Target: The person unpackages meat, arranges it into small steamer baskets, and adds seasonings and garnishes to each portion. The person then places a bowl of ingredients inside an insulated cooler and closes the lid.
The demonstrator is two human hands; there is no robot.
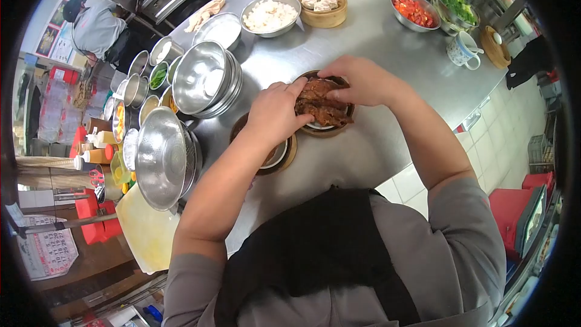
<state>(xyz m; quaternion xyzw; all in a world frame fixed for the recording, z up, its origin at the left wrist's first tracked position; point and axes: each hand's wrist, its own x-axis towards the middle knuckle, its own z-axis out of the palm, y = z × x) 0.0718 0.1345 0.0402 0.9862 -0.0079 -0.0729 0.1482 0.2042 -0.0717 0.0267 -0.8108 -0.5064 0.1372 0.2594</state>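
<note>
Dark brown glazed meat (321, 111) lies in a round bamboo steamer (327, 132) lined with a white dish. My left hand (278, 109) presses its fingers and thumb against the meat's left side. From the upper right, my right hand (357, 82) pinches the meat with its thumb and fingers. A second steamer (292, 152) with a white dish and brown food sits partly hidden under my left forearm.
Stacked steel bowls (203, 79) and a colander (162, 157) stand at the left, near a cutting board (145, 230). Beyond are a bowl of white pieces (271, 16), dumplings (319, 0), chopped red food (416, 12) and a mug (463, 50). Another person (100, 27) stands back left.
</note>
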